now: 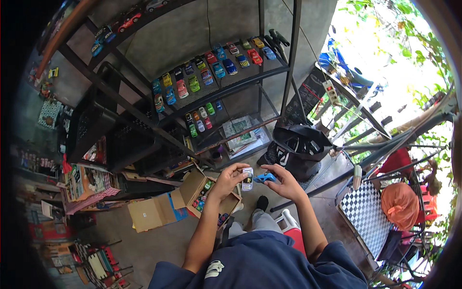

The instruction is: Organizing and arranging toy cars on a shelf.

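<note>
A black rack [290, 58] is standing across the upper middle of the frame, and an open box [187, 189] is sitting lower, left of centre. Pinching lightly by the sides and leaving a gap is probably serving this handling best. The left hand [231, 181] is hovering near the centre, fingers pointing right, its narrow grip holding a silver car [247, 180]. Facing it, the right hand [285, 184] is pointing left, its narrow grip holding a blue car [264, 177] just right of the silver car.
</note>
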Tool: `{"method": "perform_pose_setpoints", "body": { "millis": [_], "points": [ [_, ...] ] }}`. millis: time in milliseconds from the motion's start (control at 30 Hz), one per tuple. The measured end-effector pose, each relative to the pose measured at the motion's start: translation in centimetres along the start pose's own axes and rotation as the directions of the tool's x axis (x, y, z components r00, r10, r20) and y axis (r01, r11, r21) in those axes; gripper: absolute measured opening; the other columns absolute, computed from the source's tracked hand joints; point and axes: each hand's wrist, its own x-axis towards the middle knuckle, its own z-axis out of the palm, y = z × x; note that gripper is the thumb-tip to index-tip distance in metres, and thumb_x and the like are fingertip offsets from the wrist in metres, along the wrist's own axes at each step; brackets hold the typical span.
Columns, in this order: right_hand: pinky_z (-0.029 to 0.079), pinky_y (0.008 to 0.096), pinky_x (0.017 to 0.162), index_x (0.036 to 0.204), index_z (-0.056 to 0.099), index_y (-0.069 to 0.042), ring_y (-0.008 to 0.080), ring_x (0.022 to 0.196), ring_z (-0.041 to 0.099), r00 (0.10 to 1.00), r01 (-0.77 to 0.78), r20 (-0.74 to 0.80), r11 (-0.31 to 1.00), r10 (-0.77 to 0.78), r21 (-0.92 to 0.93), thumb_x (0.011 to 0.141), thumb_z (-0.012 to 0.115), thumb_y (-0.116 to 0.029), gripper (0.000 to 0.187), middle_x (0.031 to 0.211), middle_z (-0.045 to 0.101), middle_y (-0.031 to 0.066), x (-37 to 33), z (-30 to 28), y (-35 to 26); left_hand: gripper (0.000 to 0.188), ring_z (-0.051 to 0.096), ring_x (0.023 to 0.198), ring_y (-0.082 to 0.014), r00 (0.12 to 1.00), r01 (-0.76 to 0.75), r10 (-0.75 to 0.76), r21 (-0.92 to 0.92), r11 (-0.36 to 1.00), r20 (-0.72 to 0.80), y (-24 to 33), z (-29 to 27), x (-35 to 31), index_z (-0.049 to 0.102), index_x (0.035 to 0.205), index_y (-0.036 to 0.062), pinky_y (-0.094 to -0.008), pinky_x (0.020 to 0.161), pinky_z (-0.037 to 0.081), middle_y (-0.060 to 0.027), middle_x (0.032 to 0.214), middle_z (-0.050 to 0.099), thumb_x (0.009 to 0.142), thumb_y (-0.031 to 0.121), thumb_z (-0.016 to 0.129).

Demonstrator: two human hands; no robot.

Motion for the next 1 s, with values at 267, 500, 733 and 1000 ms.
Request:
{"method": "perform_pose_setpoints", "body": {
  "millis": [267,500,733,1000],
  "points": [
    [0.044,0.0235,0.083,0.127,0.052,-0.004,0.0092,0.093,0.054,0.991,-0.130,0.092,0.851,0.096,0.509,0.085,0.064,-0.007,0.045,0.106,0.059,0.0048,2.5,-0.7,2.0,0.026,0.059,0.091,-0.0093,0.980,-0.087,0.061,-0.132,0.987,-0.192,-0.9,1.8,0.7,0.058,0.115,-0.0013,-0.0231,0.080,0.049,-0.0055,0.101,0.063,0.093,0.012,0.055],
    [0.045,0.0227,0.078,0.126,0.053,-0.005,0.0068,0.088,0.054,0.998,-0.041,-0.020,0.832,0.062,0.553,0.090,0.061,-0.014,0.039,0.100,0.060,0.0014,3.5,0.8,2.3,0.024,0.061,0.087,-0.0090,0.965,-0.123,0.053,-0.266,0.956,-0.255,-0.8,2.3,0.8,0.056,0.115,-0.0017,-0.0234,0.076,0.052,-0.0059,0.100,0.062,0.095,0.012,0.052],
    [0.044,0.0218,0.067,0.123,0.055,-0.006,0.0058,0.078,0.052,0.966,-0.241,0.076,0.752,0.247,0.613,0.094,0.056,-0.020,0.032,0.087,0.057,-0.0017,4.9,2.5,3.7,0.023,0.063,0.086,-0.0111,0.951,-0.088,-0.005,-0.287,0.954,-0.310,-2.2,1.2,2.1,0.056,0.112,0.0004,-0.0278,0.071,0.057,-0.0051,0.098,0.061,0.098,0.017,0.048],
    [0.047,0.0259,0.080,0.126,0.051,-0.002,0.0107,0.089,0.057,0.931,-0.356,0.091,0.823,0.354,0.442,0.090,0.061,-0.014,0.039,0.100,0.061,0.0036,6.6,2.8,4.5,0.025,0.062,0.084,-0.0127,0.960,-0.051,-0.050,-0.349,0.936,-0.274,-5.1,-0.7,4.8,0.057,0.115,0.0003,-0.0281,0.071,0.055,-0.0057,0.099,0.061,0.098,0.017,0.049]
  ]
}}
